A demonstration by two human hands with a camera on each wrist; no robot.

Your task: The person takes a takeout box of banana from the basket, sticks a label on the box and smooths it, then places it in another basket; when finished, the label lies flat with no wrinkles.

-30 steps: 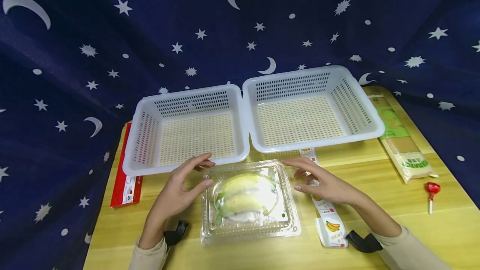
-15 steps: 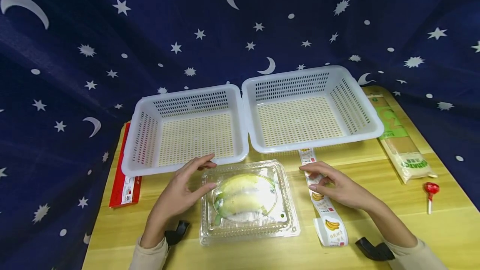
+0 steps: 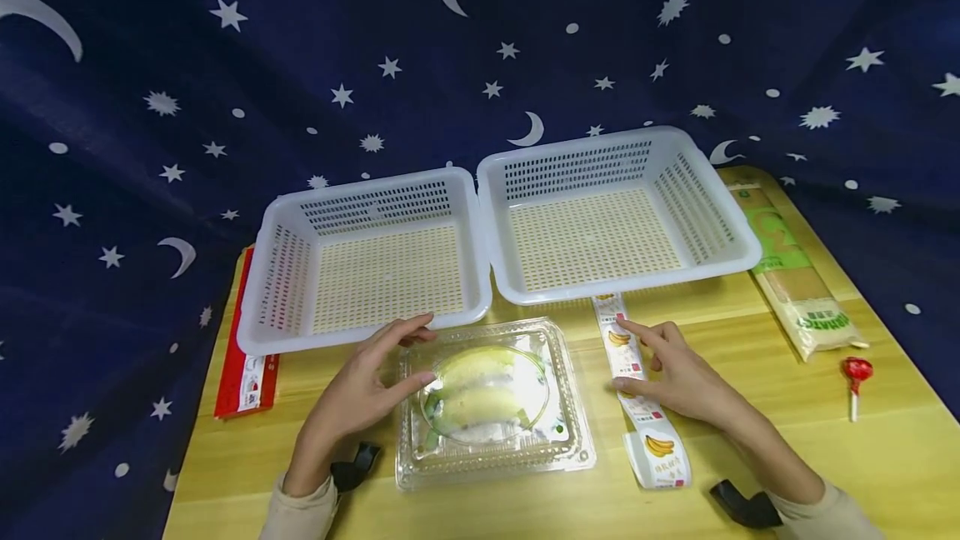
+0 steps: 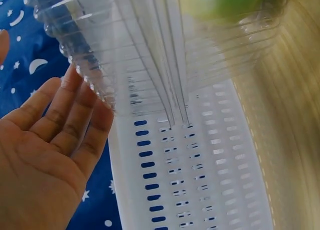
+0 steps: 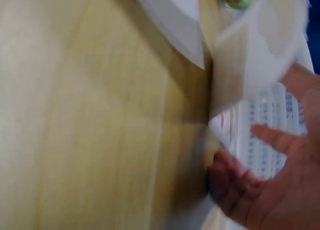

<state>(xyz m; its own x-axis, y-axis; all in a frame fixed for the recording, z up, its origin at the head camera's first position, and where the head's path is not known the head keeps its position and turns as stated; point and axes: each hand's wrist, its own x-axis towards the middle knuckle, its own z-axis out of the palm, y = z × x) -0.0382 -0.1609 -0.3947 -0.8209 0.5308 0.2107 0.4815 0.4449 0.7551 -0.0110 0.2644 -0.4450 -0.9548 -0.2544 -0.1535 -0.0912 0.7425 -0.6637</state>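
Note:
A clear plastic clamshell box [image 3: 495, 402] lies closed on the table with yellow-green fruit [image 3: 483, 390] inside. My left hand [image 3: 367, 386] is at its left side, fingers relaxed, thumb over the lid's edge in the head view. In the left wrist view those fingers are right at the box's ribbed side [image 4: 105, 65]. To the right of the box runs a strip of white stickers [image 3: 648, 419] printed with bananas. My right hand [image 3: 678, 377] is over the strip, index finger stretched out and thumb across it. The right wrist view is blurred, with a sticker strip [image 5: 260, 45] beside that hand [image 5: 290, 165].
Two white plastic baskets [image 3: 363, 336] [image 3: 637, 280] stand side by side behind the box, the right one close to the strip's far end. A red packet [image 3: 231, 394] lies at left. At right are a long green-labelled bag [image 3: 798, 286] and a red lollipop [image 3: 857, 370].
My right hand has left the box's right side and moved right onto the sticker strip, its index finger now extended. The left hand has stayed by the box.

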